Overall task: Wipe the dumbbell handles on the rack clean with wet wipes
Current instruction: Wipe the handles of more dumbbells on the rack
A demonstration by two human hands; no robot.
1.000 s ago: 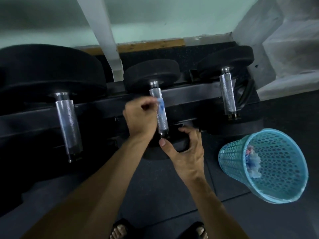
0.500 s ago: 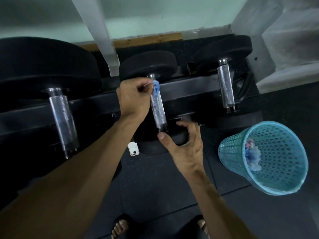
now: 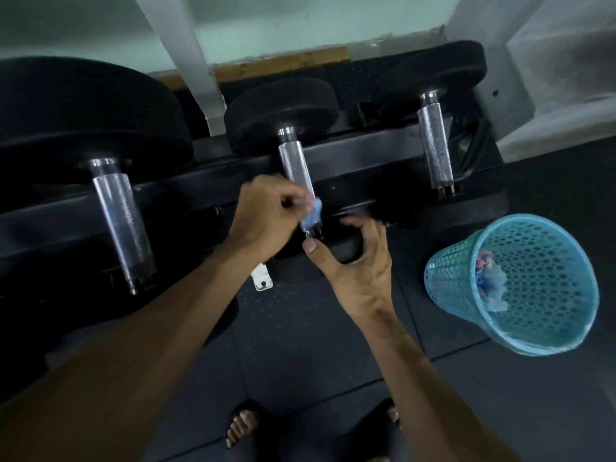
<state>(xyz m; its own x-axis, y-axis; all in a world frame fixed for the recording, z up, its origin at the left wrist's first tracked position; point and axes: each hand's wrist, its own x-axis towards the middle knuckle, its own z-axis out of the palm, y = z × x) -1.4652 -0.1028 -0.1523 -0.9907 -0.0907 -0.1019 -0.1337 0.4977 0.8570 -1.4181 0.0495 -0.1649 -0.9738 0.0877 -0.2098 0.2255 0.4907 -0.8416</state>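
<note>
Gripping a blue wet wipe (image 3: 313, 213), the left hand (image 3: 266, 216) has slid from the far end of the middle dumbbell handle (image 3: 297, 176) down to its near end. The right hand (image 3: 358, 261) still curls around the near black weight just below, thumb beside the handle tip. A turquoise basket (image 3: 450, 288) stands right of the rack (image 3: 200, 191).

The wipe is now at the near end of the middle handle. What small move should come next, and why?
Probably slide the wet wipe back up the middle handle. The left hand pinches it at the near end, the knurled part above is bare, and the right hand steadies the near weight.
</note>
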